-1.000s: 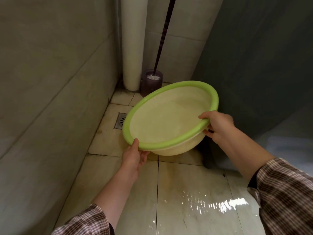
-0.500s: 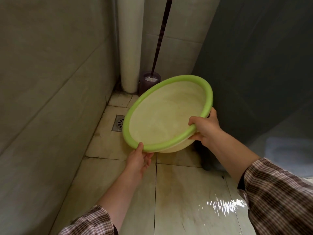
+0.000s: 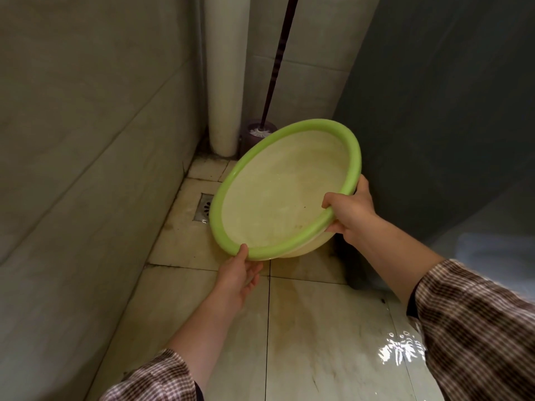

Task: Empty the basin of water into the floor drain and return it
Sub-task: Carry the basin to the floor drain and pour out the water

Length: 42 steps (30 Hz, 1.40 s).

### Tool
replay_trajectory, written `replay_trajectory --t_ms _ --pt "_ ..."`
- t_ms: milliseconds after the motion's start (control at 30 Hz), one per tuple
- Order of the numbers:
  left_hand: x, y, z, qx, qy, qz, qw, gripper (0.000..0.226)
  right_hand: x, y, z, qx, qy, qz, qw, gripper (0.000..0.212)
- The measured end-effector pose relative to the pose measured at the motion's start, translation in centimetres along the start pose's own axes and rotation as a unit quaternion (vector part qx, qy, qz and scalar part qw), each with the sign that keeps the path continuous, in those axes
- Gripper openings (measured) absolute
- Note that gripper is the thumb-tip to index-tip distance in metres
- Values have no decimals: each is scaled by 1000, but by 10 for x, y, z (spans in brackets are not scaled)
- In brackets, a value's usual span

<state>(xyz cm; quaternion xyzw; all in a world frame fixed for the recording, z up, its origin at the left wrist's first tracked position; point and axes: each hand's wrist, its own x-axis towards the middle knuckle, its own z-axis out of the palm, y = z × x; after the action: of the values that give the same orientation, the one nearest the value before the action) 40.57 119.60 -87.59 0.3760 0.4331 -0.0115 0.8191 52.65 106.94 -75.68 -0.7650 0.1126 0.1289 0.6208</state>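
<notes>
Hands — your left hand (image 3: 236, 277) and right hand (image 3: 351, 214) — grip the tilted green-rimmed basin (image 3: 278, 198) above the floor drain (image 3: 205, 208), little water visible inside.

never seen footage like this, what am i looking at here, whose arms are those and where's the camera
There is no machine: the camera sits on a person's head and looks forward and down, so the two arms in checked sleeves are that person's own. This is a tiled bathroom corner. The left hand holds the near edge of a green-rimmed basin, thumb on the rim; the right hand has a grip on the rim at the right. The basin is tilted, its low side over a floor drain, where the tile looks wet. In the corner stand a white pipe and a brush in a holder. A puddle shines on the floor at lower right.
</notes>
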Motion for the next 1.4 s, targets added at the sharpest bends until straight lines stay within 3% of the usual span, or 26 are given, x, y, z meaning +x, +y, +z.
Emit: replay_trajectory --t_ms 833,1400 --pt "-9 -3 0 -71 -25 -13 997 25 -12 -7 -2 -29 22 -19 999 74" --pt "-19 12 3 -60 -64 -5 996 20 -23 -31 -3 -35 21 -48 998 74"
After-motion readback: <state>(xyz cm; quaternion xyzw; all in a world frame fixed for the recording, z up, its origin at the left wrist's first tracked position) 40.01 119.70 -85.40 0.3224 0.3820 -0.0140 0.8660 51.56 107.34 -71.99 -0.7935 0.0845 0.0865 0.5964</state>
